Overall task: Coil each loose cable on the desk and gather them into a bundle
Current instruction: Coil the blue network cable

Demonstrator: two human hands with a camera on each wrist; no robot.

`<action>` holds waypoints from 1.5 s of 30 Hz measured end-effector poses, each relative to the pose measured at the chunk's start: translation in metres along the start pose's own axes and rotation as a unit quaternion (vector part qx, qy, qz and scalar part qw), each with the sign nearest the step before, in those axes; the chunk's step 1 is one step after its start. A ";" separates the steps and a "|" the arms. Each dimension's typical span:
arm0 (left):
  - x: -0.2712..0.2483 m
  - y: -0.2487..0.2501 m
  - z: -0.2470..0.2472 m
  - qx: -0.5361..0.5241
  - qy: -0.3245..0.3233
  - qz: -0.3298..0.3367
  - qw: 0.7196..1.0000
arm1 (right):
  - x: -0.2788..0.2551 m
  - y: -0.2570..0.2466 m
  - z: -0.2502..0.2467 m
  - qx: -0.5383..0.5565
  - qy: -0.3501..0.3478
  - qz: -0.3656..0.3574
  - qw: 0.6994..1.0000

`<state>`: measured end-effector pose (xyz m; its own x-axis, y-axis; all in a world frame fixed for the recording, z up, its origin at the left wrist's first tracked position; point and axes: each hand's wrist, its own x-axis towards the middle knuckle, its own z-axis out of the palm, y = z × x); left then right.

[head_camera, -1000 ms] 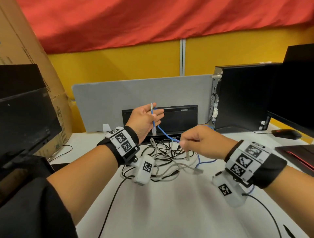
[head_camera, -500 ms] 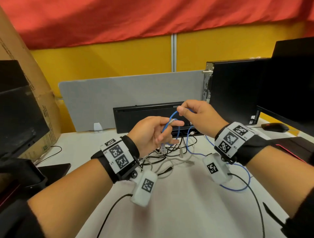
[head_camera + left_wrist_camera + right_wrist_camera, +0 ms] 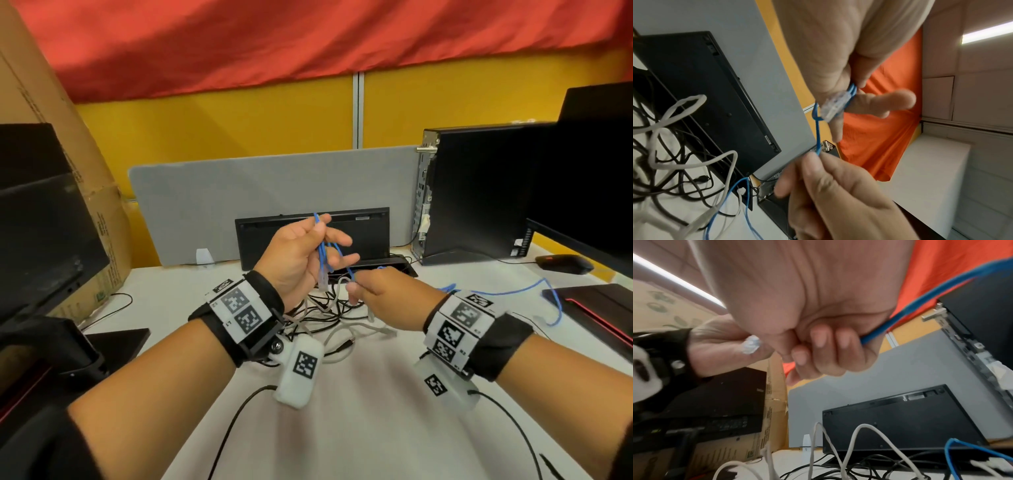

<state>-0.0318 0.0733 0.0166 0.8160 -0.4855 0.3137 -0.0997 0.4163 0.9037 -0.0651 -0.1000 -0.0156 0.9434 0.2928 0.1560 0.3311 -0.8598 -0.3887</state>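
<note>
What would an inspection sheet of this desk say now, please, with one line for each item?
Surface: white desk, bare at the front.
Job's things: blue cable, few loops in the left hand; its clear plug hangs below.
Clutter: black mouse at right, keyboard stood on edge.
Grips: left hand holds the loops; right hand pinches the blue cable's running length.
Cables: tangle of black and grey cables uncoiled on the desk.
Surroundings: grey divider, computer tower, cardboard box, monitors on both sides.
</note>
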 end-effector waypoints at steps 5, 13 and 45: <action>0.001 0.002 -0.006 0.078 0.013 0.009 0.997 | -0.009 -0.018 -0.006 -0.102 -0.038 -0.025 0.994; -0.008 0.001 -0.009 0.200 -0.009 -0.039 0.979 | -0.017 -0.046 -0.050 -0.064 0.056 -0.112 0.990; 0.000 0.017 -0.015 -0.095 0.016 0.012 0.995 | 0.002 -0.019 -0.003 0.014 -0.019 0.001 1.000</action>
<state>-0.0249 0.0921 0.0276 0.8330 -0.4502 0.3217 -0.0114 0.5672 0.8235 -0.0693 -0.0839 -0.0047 0.9438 0.3075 0.1211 0.3296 -0.8484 -0.4143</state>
